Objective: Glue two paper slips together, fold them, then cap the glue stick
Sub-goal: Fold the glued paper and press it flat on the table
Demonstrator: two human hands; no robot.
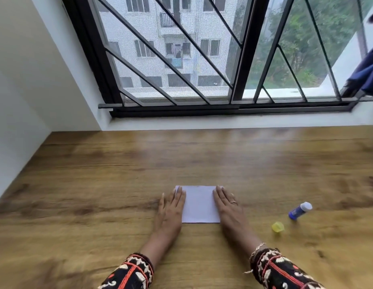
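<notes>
A white paper rectangle (199, 204) lies flat on the wooden table (98, 174). My left hand (171, 209) rests flat on its left edge, fingers straight and together. My right hand (228, 205) lies flat on its right edge, a ring on one finger. Neither hand grips anything. To the right, the blue glue stick (300, 210) lies on its side with its white end pointing away from me. Its yellow cap (277, 227) sits apart from it, nearer to me and slightly left.
A barred window (202, 59) with a black frame runs along the table's far edge. White walls close the left side. A dark blue cloth (366, 74) hangs at the upper right.
</notes>
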